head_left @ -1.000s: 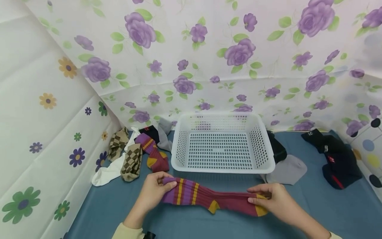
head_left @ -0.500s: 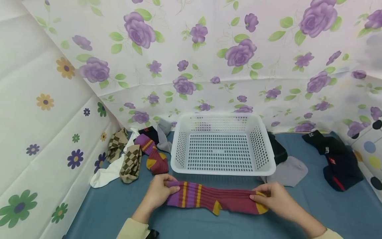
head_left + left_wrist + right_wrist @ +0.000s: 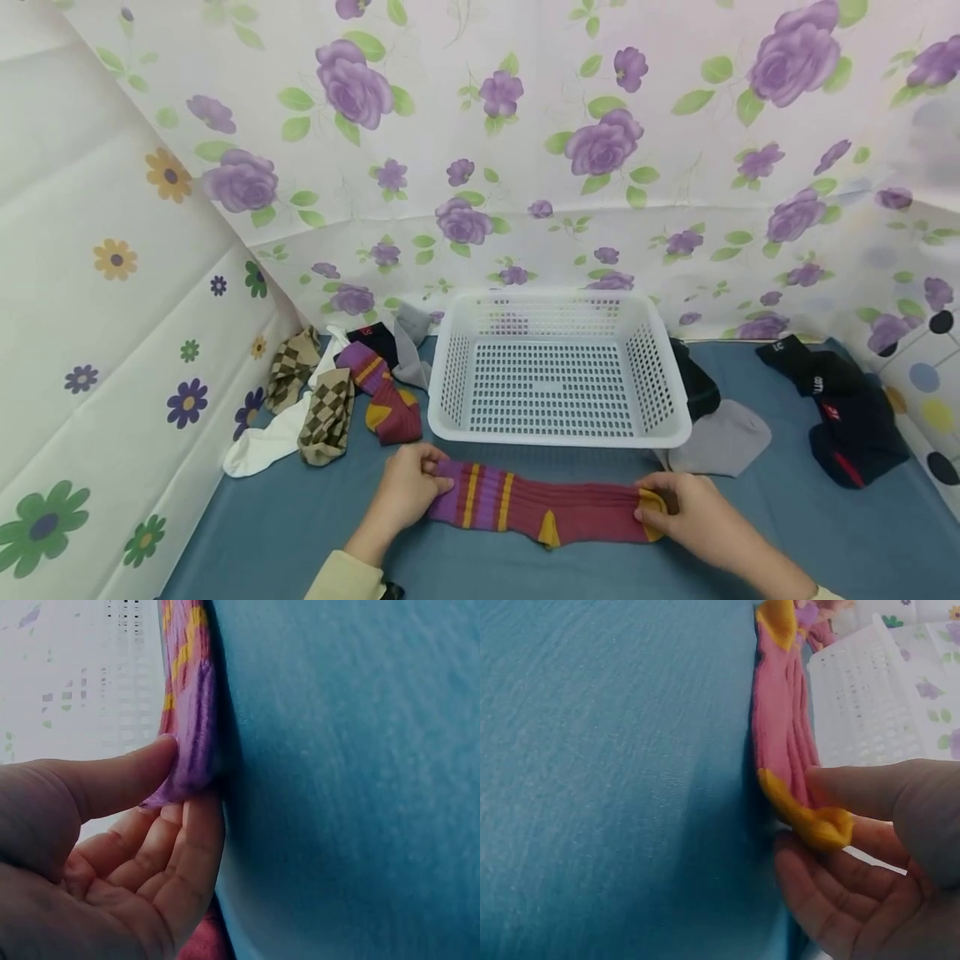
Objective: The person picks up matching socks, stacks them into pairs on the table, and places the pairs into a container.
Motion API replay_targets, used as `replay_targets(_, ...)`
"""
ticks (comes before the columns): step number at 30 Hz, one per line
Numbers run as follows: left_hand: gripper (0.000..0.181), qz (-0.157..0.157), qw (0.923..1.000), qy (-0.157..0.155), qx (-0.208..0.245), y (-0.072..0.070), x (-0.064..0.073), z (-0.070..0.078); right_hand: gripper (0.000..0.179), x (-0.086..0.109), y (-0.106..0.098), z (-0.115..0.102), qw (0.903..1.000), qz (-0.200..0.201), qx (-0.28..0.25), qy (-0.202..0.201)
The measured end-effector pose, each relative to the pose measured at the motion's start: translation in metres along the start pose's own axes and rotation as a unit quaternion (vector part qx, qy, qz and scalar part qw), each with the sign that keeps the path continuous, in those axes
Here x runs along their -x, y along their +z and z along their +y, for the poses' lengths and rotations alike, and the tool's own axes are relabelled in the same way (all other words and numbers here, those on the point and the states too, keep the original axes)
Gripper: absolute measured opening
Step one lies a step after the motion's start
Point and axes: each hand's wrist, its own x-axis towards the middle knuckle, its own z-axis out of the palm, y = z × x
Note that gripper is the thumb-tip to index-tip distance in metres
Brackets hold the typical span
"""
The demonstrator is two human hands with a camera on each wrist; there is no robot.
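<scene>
A long maroon sock (image 3: 585, 510) with purple and yellow stripes, a yellow heel and a yellow toe is stretched sideways in front of the basket. My left hand (image 3: 409, 487) pinches its purple cuff (image 3: 191, 750) between thumb and fingers. At the other end my right hand (image 3: 693, 510) pinches the yellow toe (image 3: 810, 821). The sock lies nearly flat, close to the blue cloth. A matching maroon, purple and yellow sock (image 3: 393, 410) lies crumpled left of the basket, beyond my left hand.
A white plastic basket (image 3: 558, 440) stands at the back middle. Left of it lie checkered socks (image 3: 327, 417), a white sock (image 3: 266, 446) and a grey sock (image 3: 408, 354). To its right are a grey sock (image 3: 720, 437) and several dark socks (image 3: 858, 429). Floral sheets hang behind.
Both hands keep hold of the sock. My left hand has moved a little to the right, and the sock has come down flatter toward the cloth.
</scene>
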Motion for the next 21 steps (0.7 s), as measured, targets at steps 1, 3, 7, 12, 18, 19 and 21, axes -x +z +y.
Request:
replay_targets(1,0.02,0.005,1.0,0.0,-0.005,0.001,0.001,0.001,0.029,0.001,0.0,-0.001,0.9999,0.004,0.011,0.001)
replay_targets(3,0.02,0.02,0.9996,0.0,-0.019,0.001,0.002,0.003,0.029,0.003,-0.001,-0.003,0.9993,0.016,0.033,-0.003)
replay_targets(7,0.023,0.06,0.9951,0.009,-0.078,0.003,0.008,0.012,0.03,0.005,-0.007,-0.007,0.9964,0.04,0.073,-0.018)
replay_targets(12,0.032,0.097,0.9768,0.058,-0.182,0.008,0.017,0.027,0.03,0.011,-0.01,-0.016,0.99,0.075,0.103,-0.06)
replay_targets(18,0.03,0.03,0.9603,0.151,-0.233,0.008,0.026,0.035,0.027,0.019,-0.001,-0.029,0.9674,0.132,0.158,-0.147)
replay_targets(19,0.03,0.014,0.9581,0.16,-0.238,0.008,0.026,0.035,0.026,0.019,0.0,-0.029,0.9619,0.134,0.167,-0.17)
replay_targets(21,0.03,-0.014,0.9544,0.164,-0.249,0.008,0.025,0.033,0.027,0.02,0.004,-0.027,0.9527,0.127,0.181,-0.209)
